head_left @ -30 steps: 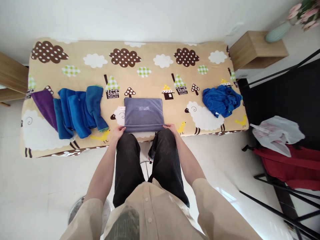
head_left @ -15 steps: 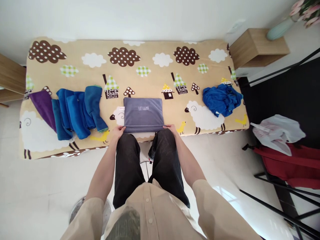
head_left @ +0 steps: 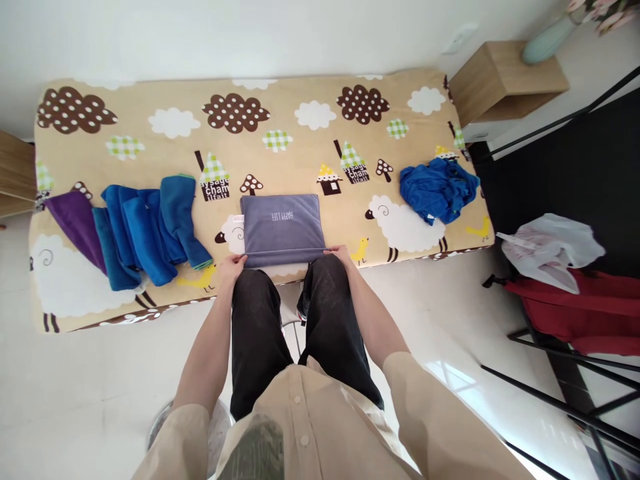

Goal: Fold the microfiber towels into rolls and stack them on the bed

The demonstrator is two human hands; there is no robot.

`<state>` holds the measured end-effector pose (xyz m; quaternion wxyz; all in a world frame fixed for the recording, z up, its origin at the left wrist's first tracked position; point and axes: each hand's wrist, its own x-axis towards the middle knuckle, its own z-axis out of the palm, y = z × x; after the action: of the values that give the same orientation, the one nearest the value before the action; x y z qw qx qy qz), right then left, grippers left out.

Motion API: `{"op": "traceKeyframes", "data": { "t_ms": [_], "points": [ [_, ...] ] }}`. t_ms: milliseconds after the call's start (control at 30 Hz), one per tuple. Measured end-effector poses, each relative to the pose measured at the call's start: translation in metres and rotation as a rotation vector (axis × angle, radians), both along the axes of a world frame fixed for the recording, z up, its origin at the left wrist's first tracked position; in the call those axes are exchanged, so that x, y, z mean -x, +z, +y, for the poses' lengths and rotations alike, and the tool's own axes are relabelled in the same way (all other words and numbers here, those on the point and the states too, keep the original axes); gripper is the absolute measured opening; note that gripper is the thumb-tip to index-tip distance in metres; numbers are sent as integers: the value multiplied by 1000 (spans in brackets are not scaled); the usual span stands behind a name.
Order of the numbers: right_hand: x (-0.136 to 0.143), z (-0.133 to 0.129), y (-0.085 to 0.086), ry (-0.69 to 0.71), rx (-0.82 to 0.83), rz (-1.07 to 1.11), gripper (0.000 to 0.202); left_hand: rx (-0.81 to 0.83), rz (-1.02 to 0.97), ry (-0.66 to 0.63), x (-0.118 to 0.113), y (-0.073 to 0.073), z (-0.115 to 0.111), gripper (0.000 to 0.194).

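A grey-purple cloth (head_left: 283,223) with "HAPPY LIFE" lettering lies flat near the bed's front edge, its near edge folded over in a narrow strip. My left hand (head_left: 232,267) pinches the left end of that strip, and my right hand (head_left: 339,253) pinches the right end. To the left, several rolled or folded blue cloths (head_left: 145,233) lie side by side, with a purple cloth (head_left: 77,223) at their far left. A crumpled blue cloth heap (head_left: 439,190) rests on the right part of the bed.
The patterned bed (head_left: 295,167) stands against the wall. At right are a wooden shelf box (head_left: 515,73) with a vase (head_left: 547,41), a plastic bag (head_left: 550,248), a red bag (head_left: 580,313) and black metal bars. A round metallic object (head_left: 217,433) sits on the floor.
The view has tilted and shifted slightly. Both hands keep their pinch at the two ends of the grey-purple cloth's folded strip, which looks almost the same.
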<state>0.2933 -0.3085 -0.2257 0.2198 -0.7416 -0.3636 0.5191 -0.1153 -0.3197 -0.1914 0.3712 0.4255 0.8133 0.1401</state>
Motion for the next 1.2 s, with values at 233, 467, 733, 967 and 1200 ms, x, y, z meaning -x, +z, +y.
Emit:
{"op": "traceKeyframes", "data": {
  "t_ms": [233,467,733,967,1200],
  "points": [
    [1,4,-5,2,53,-139,16,76,60,-52,-3,6,2,29],
    [0,6,-9,-6,52,-184,16,44,71,-34,-1,4,2,24],
    [-10,-1,0,-13,-80,-165,15,-82,-124,-34,11,-5,-12,29],
    [-1,-19,17,1,-209,-189,11,-231,-33,-287,25,4,-31,23],
    [6,-17,26,334,-534,-270,18,-447,-48,-704,25,6,-16,39]
  ]
}}
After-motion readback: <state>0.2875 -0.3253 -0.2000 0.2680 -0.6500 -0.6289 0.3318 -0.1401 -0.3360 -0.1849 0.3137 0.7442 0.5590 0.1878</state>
